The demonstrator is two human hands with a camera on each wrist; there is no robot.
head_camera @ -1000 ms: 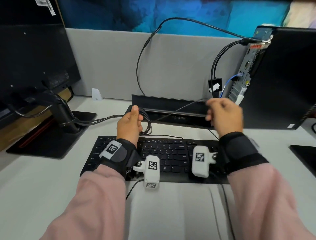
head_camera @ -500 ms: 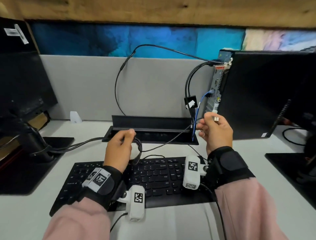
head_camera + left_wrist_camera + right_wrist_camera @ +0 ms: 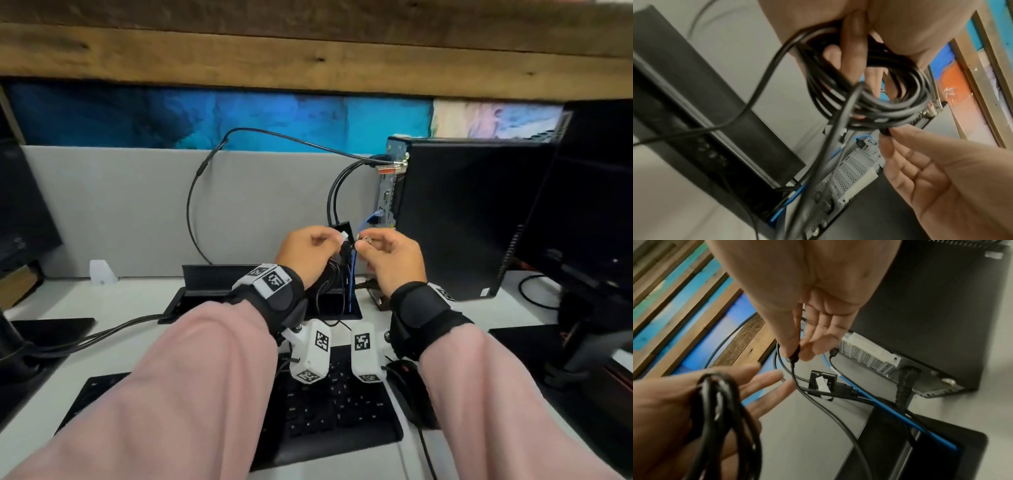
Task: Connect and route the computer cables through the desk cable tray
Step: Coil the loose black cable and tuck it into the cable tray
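Note:
My left hand [image 3: 325, 241] holds a coil of black cable [image 3: 890, 104], with a finger pressed across its loops. The coil [image 3: 719, 402] hangs over that hand. My right hand [image 3: 368, 243] pinches the cable's small black plug [image 3: 793, 357] between thumb and fingertips, close beside the left hand. Both hands hover above the right end of the open black cable tray [image 3: 212, 277], just in front of the rear panel [image 3: 385, 198] of the black computer tower [image 3: 462, 219]. A blue cable [image 3: 900, 415] and black cables run from the panel into the tray.
A black keyboard [image 3: 325, 411] and a mouse [image 3: 407, 387] lie under my forearms. Monitors stand at the left [image 3: 20, 205] and right [image 3: 589, 205] on black bases. A grey partition [image 3: 120, 212] backs the desk, and cables from the left monitor trail into the tray.
Both hands have risen and moved right toward the tower's rear panel. The left hand has carried the coil from above the keyboard to right beside the right hand.

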